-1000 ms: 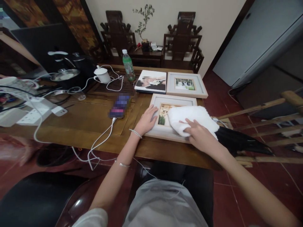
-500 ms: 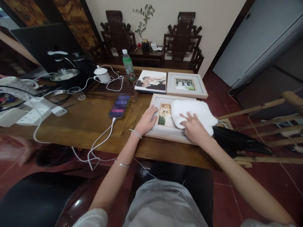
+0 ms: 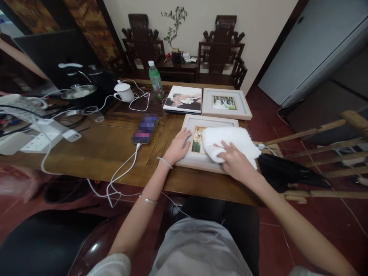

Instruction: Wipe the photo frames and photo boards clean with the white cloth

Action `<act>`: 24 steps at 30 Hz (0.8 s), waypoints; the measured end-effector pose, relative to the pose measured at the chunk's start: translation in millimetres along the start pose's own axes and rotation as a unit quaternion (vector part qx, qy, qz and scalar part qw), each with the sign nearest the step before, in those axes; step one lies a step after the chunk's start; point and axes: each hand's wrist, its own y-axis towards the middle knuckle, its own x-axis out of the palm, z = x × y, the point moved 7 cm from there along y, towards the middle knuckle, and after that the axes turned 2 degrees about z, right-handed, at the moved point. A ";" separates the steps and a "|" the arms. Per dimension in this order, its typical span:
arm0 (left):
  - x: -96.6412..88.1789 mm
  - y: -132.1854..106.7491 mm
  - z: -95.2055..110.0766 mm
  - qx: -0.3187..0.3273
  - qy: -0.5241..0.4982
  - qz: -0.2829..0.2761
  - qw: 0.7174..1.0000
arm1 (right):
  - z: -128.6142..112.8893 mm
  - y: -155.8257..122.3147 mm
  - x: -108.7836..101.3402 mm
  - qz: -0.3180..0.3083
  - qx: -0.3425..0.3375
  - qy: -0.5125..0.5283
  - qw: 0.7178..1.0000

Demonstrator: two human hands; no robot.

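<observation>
Dark wooden chairs (image 3: 224,48) stand along a pale wall (image 3: 255,34) behind the table (image 3: 94,147). At the table's right end, by the near edge, a light wooden picture frame (image 3: 205,167) lies flat, a small photo (image 3: 197,145) inside it. Across its right half lies a white cloth (image 3: 234,140). The left hand (image 3: 177,147) rests palm down on the frame's left side, fingers slightly spread. The right hand (image 3: 237,163) lies on the cloth, fingers stretched over it; whether the thumb pinches a fold, I cannot tell. Near the far right corner sits a second frame (image 3: 207,109), just beside a picture panel (image 3: 186,102). Toward the far edge stands a green-labelled bottle (image 3: 156,81), its print too small to read. A phone (image 3: 145,130) lies left of the left hand, its screen blurred beyond reading. Near the table's left end is a white power strip (image 3: 43,140).
</observation>
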 end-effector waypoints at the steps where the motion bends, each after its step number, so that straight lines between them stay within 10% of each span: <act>1: 0.1 -0.1 -0.4 -0.003 -0.002 0.000 1.000 | 7.8 6.2 3.4 0.015 0.007 -0.011 1.000; 10: 0.2 -1.3 0.3 -0.015 -0.004 -0.009 1.000 | 40.2 41.8 8.8 0.047 0.024 -0.074 0.996; 19: 0.9 -0.7 -0.3 -0.007 -0.003 -0.003 1.000 | -8.2 -8.3 -5.7 -0.038 -0.028 0.004 0.999; 24: -1.0 -0.5 1.5 0.000 0.003 -0.001 1.000 | 14.4 -13.1 -12.7 -0.039 -0.001 0.052 0.998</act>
